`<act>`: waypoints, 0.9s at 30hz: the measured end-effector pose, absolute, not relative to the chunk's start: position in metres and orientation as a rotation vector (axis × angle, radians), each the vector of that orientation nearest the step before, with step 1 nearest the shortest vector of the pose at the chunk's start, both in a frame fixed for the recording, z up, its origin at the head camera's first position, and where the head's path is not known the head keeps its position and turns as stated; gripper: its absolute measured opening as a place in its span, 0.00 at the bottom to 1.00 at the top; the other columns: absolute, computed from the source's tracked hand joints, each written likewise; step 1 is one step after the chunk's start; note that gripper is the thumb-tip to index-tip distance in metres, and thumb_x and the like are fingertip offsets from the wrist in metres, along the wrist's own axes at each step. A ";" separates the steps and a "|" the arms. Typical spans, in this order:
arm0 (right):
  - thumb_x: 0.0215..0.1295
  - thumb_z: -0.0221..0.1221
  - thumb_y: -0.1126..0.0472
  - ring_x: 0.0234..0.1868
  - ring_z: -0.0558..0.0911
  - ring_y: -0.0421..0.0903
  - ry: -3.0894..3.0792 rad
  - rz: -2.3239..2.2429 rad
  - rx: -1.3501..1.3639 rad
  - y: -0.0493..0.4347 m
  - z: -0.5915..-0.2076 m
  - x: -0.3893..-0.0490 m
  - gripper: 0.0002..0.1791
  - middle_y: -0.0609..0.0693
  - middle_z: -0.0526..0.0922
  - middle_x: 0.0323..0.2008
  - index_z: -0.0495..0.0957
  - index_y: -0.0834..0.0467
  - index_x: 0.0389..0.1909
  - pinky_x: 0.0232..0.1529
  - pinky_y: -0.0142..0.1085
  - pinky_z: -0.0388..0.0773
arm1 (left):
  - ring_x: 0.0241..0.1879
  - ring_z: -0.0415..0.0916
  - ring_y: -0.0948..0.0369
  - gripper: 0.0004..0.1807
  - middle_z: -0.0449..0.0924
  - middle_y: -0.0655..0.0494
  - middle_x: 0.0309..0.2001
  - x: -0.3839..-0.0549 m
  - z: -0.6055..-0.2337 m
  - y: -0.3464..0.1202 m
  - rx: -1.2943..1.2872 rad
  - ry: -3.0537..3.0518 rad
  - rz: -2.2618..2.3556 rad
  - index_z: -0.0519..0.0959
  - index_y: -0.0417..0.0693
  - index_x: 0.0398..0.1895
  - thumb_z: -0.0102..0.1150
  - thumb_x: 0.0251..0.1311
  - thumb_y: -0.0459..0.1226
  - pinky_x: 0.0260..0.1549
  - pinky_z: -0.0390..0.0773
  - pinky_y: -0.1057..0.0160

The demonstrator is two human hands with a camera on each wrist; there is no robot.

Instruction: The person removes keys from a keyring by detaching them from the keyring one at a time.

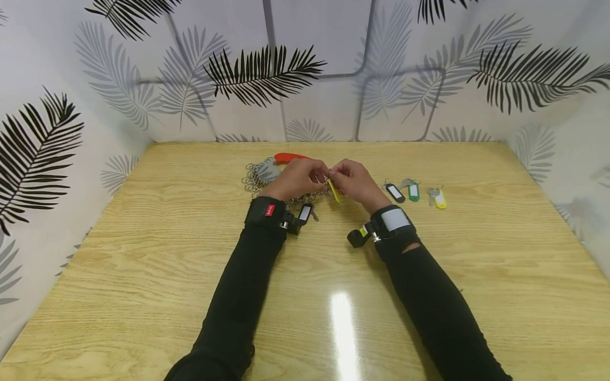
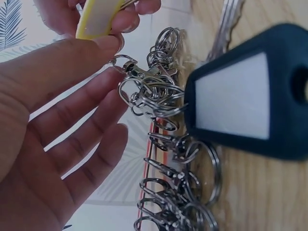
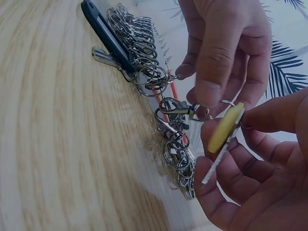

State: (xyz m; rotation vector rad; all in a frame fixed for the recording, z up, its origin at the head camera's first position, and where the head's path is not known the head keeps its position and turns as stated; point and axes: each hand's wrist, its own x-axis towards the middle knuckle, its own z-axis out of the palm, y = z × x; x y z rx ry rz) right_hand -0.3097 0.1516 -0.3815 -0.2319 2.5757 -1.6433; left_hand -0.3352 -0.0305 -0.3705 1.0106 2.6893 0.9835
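Note:
My left hand [image 1: 297, 177] pinches a small metal swivel clasp [image 3: 185, 110] between thumb and fingertips. Beside it, my right hand [image 1: 353, 182] holds a yellow key tag [image 3: 227, 127] by its ring end, with a silver key [image 3: 216, 161] hanging against the tag. In the right wrist view the tag's split ring [image 3: 227, 102] lies right by the clasp's end; whether they are linked I cannot tell. Beneath the hands lies a row of metal clasps and rings [image 2: 168, 183]. A black key tag [image 2: 231, 96] with a key [image 2: 226, 29] hangs from this row.
Right of the hands, a black tag [image 1: 395, 192], a green tag [image 1: 413, 191] and a yellow tag [image 1: 440, 199] lie with keys on the wooden table [image 1: 167, 254]. Behind the left hand a red strip [image 1: 288, 157] borders a grey piece [image 1: 268, 170]. A leaf-patterned curtain [image 1: 324, 114] stands behind.

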 end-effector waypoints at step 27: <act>0.73 0.52 0.60 0.32 0.73 0.46 2.598 -1.616 -0.216 0.153 -0.379 -0.311 0.09 0.55 0.77 0.36 0.75 0.64 0.43 0.30 0.31 0.71 | 0.41 0.77 0.61 0.13 0.81 0.55 0.39 -0.335 -0.372 -0.029 0.965 2.653 1.049 0.79 0.49 0.50 0.64 0.62 0.37 0.43 0.77 0.63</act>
